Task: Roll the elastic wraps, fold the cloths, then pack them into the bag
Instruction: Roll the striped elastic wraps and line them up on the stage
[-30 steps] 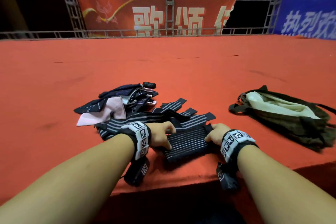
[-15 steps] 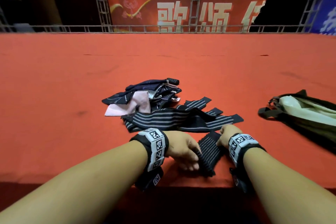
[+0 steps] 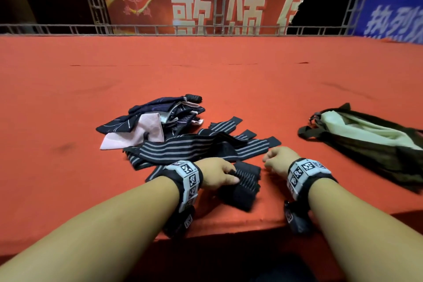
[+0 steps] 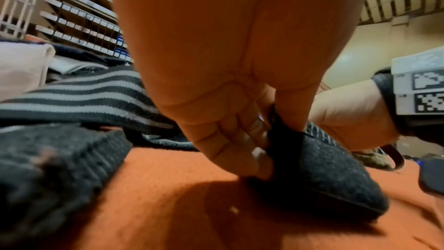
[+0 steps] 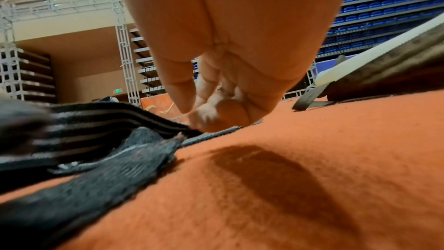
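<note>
Head view: left hand pinches wrap near platform edge.

— What's on the red stage?
— Wraps just beyond the hands, cloths past the left one.
— And the bag?
— Right of the right hand.

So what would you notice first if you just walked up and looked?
Probably the big orange table and the two arms reaching over it. The left hand grips a dark wrap near the front edge, with striped elastic wraps and cloths heaped behind. An open olive bag lies at right.
</note>
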Demonstrator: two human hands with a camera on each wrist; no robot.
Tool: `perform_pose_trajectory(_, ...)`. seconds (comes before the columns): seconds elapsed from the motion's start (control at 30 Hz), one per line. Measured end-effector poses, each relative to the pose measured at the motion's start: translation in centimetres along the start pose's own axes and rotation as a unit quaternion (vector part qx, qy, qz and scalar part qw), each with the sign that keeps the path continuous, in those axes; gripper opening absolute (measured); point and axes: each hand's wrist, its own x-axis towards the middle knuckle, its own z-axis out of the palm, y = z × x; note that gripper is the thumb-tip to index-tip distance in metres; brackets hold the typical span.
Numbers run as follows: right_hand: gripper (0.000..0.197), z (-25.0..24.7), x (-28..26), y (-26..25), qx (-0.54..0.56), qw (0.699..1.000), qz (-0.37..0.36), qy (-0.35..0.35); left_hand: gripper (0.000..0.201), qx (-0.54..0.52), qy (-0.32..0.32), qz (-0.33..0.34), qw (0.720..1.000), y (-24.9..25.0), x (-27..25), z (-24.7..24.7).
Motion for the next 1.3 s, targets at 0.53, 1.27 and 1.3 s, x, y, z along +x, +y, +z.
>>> perform_pose_trajectory(0.53,0.009,2.9,-1.2,0.6,0.081,0.980,0.005,-0.183,0.009,-0.275,0.023,-0.164,0.947,-1.6,2.0,3.6)
perform_pose_trajectory(1.27,0.007,4.2,-1.2,-0.3,0.042,0.990,0.081,-0.107,0.030,0.060,0.126,-0.068,0.988,-0.5,2.1,1.6)
perform_pose_trajectory(1.3,0.008,4.2,-1.2,-0.3,0.044,0.990,0.080,-0.109,0.025,0.060,0.110,-0.033,0.992,-0.2,2.0,1.6)
